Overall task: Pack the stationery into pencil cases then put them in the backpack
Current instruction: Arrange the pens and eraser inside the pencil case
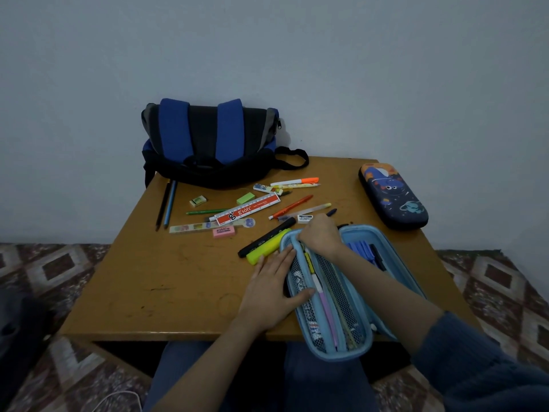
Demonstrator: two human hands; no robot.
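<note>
Wooden table (pixel 148 278) carries backpack (pixel 208 144), open blue case (pixel 326 355), dark case (pixel 395 200), loose stationery (pixel 248 210).

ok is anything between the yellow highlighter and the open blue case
Nothing visible. The yellow highlighter lies right beside the left rim of the blue pencil case; the left hand rests on that rim nearer the person.

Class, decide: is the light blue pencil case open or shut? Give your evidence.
Open. The light blue pencil case lies unfolded, its inner mesh pocket and pens showing.
</note>
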